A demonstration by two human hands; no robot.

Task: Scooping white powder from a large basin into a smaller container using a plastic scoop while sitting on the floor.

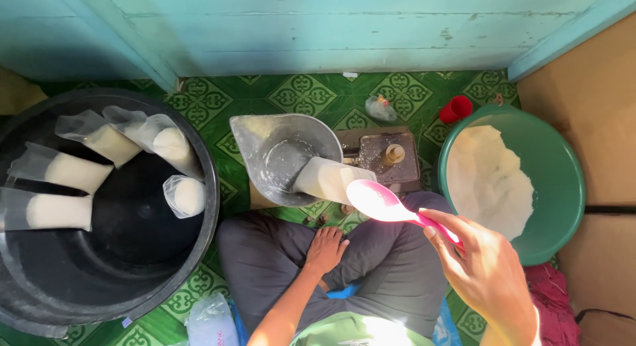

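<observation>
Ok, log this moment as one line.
right hand: holds pink spoon | left hand: on knee | filled bag: in scale pan

pink spoon (381, 203): glossy smooth plastic | scale pan (265, 144): dull, dusty metal | green basin (560, 180): smooth plastic | black tub (132, 253): matt plastic | filled bags (63, 170): clear thin plastic | floor (305, 94): patterned glossy tile

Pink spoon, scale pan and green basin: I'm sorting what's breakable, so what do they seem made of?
Spoon: likely plastic, smooth, evenly pink, glossy. Pan: looks like metal, dull grey sheen, dusted white. Basin: probably plastic, uniform matte green with a moulded rim.
</observation>
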